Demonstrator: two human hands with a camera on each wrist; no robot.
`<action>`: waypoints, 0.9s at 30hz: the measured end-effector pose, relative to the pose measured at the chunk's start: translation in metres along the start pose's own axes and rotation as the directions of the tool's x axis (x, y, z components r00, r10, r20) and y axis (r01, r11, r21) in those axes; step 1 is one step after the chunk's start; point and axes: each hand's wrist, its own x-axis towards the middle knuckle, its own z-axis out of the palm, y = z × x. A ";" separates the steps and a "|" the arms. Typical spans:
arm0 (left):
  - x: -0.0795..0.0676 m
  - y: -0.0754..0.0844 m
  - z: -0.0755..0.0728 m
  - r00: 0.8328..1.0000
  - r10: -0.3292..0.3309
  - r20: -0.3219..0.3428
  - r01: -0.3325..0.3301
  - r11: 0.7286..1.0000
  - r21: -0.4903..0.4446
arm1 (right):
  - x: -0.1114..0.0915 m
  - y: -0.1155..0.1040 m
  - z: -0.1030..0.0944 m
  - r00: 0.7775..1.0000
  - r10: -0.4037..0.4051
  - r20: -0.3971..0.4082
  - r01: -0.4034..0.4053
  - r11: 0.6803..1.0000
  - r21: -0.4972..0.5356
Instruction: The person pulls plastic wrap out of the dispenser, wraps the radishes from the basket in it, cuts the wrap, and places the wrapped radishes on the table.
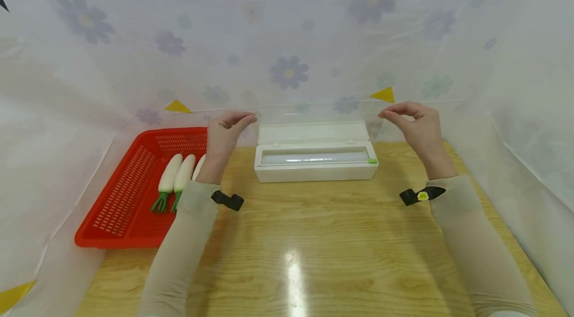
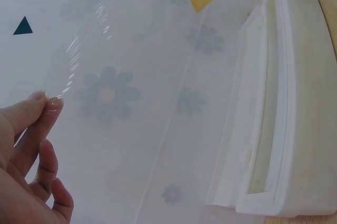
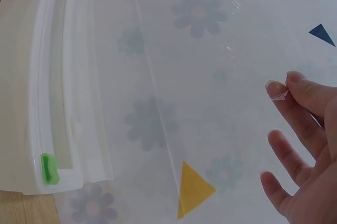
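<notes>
A white cling film dispenser [image 1: 316,173] stands on the table with its lid [image 1: 314,132] raised. Inside lies a film roll [image 1: 314,158], and a green slide cutter [image 1: 372,161] sits at the right end. Behind the dispenser, my left hand [image 1: 224,137] and my right hand [image 1: 419,127] are raised to either side. Between thumb and index finger, each pinches an edge of clear cling film [image 2: 72,58]. The film shows mostly as thin glints in the wrist views; whether it joins the roll, I cannot tell.
To the left, a red plastic basket [image 1: 96,217] holds several white radishes [image 1: 170,173] with green stems, partly hidden behind my left arm. Under everything lies a wood-grain table [image 1: 323,237]. A pale flowered curtain [image 1: 287,33] surrounds the back and sides.
</notes>
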 end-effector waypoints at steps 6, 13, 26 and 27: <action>0.000 0.007 -0.002 1.000 0.015 -0.003 -0.015 1.000 0.000 | 0.000 -0.006 -0.002 1.000 -0.025 -0.016 0.025 1.000 0.006; 0.001 0.012 -0.004 0.998 0.055 -0.004 -0.055 0.998 -0.019 | -0.001 -0.012 -0.003 0.999 -0.041 -0.032 0.042 0.999 0.016; -0.013 0.010 -0.012 0.999 0.052 0.018 -0.051 0.999 -0.015 | -0.015 -0.017 -0.006 1.000 0.011 0.019 -0.012 0.999 0.038; -0.016 0.010 -0.013 0.998 0.053 0.023 -0.053 0.999 -0.004 | -0.018 -0.017 -0.007 1.000 -0.001 0.019 0.000 1.000 0.031</action>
